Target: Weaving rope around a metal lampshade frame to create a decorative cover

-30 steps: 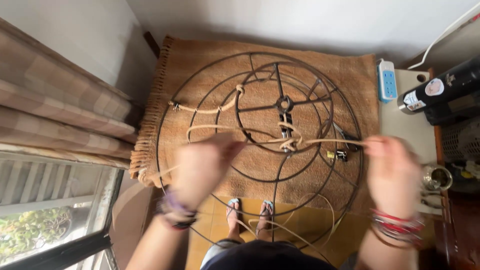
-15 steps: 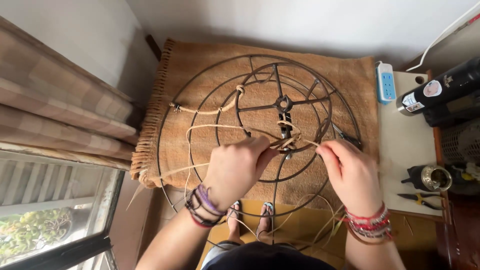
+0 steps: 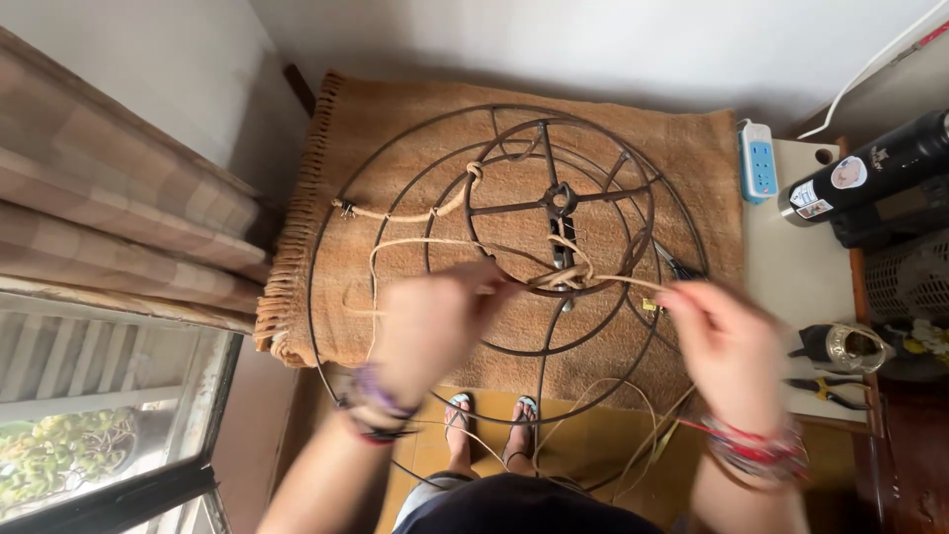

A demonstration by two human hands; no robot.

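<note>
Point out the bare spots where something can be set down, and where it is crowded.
Free: the white side table, its bare stretch between the blue power strip and the pliers; also the mat's far corners outside the wire frame. Crowded: the frame's middle, where the left hand and right hand pull the cord knot.

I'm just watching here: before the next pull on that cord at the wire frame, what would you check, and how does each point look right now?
1. Left hand grips its end of the tan cord: cannot tell, the hand is blurred.
2. Right hand holds the other end: ok, the cord runs straight to its fingers.
3. Knot sits on the round wire frame near the hub: ok.
4. Frame rests on the woven mat: ok.
5. Loose cord lengths hang down near the feet: not ok, they could snag.
6. Pliers lie clear on the side table: ok.
</note>
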